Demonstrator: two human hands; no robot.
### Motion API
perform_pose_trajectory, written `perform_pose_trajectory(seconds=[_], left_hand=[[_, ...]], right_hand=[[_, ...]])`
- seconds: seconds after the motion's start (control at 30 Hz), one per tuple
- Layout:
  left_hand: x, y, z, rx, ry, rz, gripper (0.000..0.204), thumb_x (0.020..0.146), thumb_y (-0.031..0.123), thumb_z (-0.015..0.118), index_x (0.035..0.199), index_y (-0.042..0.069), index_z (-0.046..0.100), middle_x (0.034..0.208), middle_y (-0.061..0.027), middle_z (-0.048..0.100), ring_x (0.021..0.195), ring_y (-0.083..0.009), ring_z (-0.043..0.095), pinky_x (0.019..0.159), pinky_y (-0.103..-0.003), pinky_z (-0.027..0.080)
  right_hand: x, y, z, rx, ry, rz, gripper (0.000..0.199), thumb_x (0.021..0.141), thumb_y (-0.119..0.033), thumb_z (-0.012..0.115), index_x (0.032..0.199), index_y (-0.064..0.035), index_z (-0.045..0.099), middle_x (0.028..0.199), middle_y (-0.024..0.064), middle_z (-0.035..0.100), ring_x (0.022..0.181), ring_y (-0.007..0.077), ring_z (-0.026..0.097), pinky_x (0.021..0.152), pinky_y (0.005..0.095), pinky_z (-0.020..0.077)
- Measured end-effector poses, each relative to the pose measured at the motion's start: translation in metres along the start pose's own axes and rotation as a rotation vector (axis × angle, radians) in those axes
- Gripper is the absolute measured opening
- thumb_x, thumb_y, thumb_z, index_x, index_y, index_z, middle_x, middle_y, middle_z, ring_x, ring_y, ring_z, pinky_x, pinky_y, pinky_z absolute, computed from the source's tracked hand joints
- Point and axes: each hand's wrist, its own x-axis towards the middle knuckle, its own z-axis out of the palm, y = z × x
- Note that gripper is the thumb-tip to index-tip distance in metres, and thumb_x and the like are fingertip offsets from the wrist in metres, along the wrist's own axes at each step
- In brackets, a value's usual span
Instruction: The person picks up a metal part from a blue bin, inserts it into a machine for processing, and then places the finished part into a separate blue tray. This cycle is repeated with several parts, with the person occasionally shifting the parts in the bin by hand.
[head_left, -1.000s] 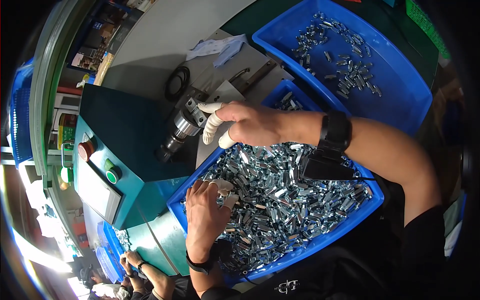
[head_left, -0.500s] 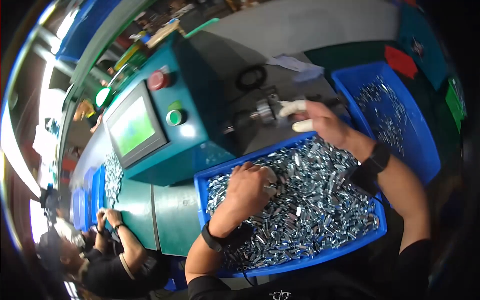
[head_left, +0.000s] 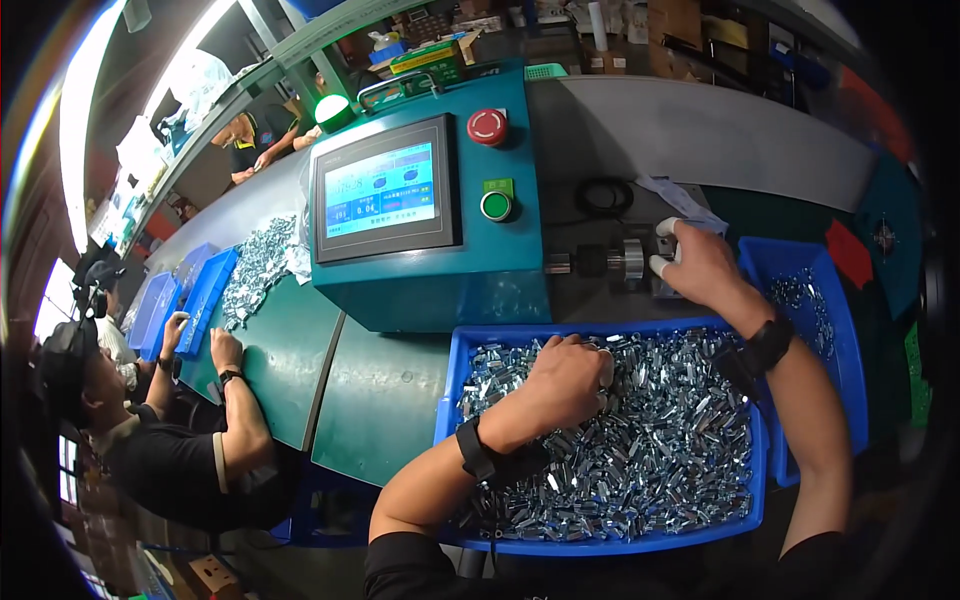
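Note:
My left hand [head_left: 568, 382] is curled closed over small silvery metal parts [head_left: 640, 450] heaped in a wide blue bin [head_left: 610, 547]. White covers show on its fingertips; what lies between them is hidden. At the bench-top machine's spindle, my right hand [head_left: 700, 262] reaches in from the right with thumb and forefinger apart, both in white covers. Those fingers are beside the round metal chuck [head_left: 632, 259]; I make out no part held between them. The teal machine [head_left: 430, 290] carries a lit screen [head_left: 380, 195], a red knob [head_left: 487, 127] and a green button [head_left: 496, 206].
A second blue bin [head_left: 850, 380] with fewer metal parts stands at right. Behind the spindle lie a black cable coil [head_left: 603, 198] and a pale cloth [head_left: 685, 203]. At left, a co-worker [head_left: 170, 440] sits by a pile of parts [head_left: 262, 265] and blue trays [head_left: 208, 300].
The view has swung, shifting machine and bins rightward, and is sharper. My right hand has come closer to the chuck; my left hand remains curled over the parts. The screen now shows a blue display.

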Motion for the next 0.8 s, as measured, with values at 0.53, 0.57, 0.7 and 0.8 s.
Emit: perform_pose_trajectory(seconds=[0.53, 0.57, 0.7, 0.8], left_hand=[[0.005, -0.008, -0.004, -0.616, 0.399, 0.181, 0.022, 0.073, -0.002, 0.069, 0.094, 0.002, 0.064, 0.090, -0.0097, 0.067, 0.089, -0.0241, 0.063, 0.079, -0.033, 0.049], [0.004, -0.009, -0.004, -0.726, 0.454, 0.135, 0.018, 0.076, 0.000, 0.068, 0.093, 0.002, 0.064, 0.089, -0.0090, 0.067, 0.090, -0.0241, 0.063, 0.076, -0.034, 0.049], [0.006, -0.004, -0.013, -0.646, 0.382, 0.077, 0.018, 0.080, -0.004, 0.065, 0.097, -0.001, 0.062, 0.093, -0.0051, 0.066, 0.086, -0.0126, 0.059, 0.081, -0.027, 0.046], [0.012, -0.004, -0.009, -0.616, 0.375, 0.085, 0.018, 0.081, -0.003, 0.066, 0.098, -0.001, 0.063, 0.093, -0.0048, 0.066, 0.085, -0.0114, 0.058, 0.080, -0.026, 0.046]], right_hand=[[-0.053, 0.122, -0.079, -0.217, -0.087, 0.563, 0.029, 0.074, -0.027, 0.069, 0.067, -0.0005, 0.059, 0.059, 0.0145, 0.061, 0.059, 0.0283, 0.064, 0.058, 0.0401, 0.0493], [-0.061, 0.126, -0.084, -0.186, -0.156, 0.655, 0.031, 0.075, -0.028, 0.070, 0.066, -0.0001, 0.059, 0.058, 0.0140, 0.061, 0.057, 0.0264, 0.063, 0.057, 0.0394, 0.0488], [-0.085, 0.154, -0.082, -0.148, -0.211, 0.698, 0.035, 0.077, -0.031, 0.071, 0.065, 0.0003, 0.060, 0.056, 0.0129, 0.059, 0.051, 0.0212, 0.058, 0.051, 0.0360, 0.0465], [-0.085, 0.162, -0.055, -0.045, 0.163, 0.339, 0.036, 0.079, -0.034, 0.072, 0.068, -0.0002, 0.063, 0.056, 0.0100, 0.059, 0.045, 0.0145, 0.052, 0.046, 0.0311, 0.0432]])
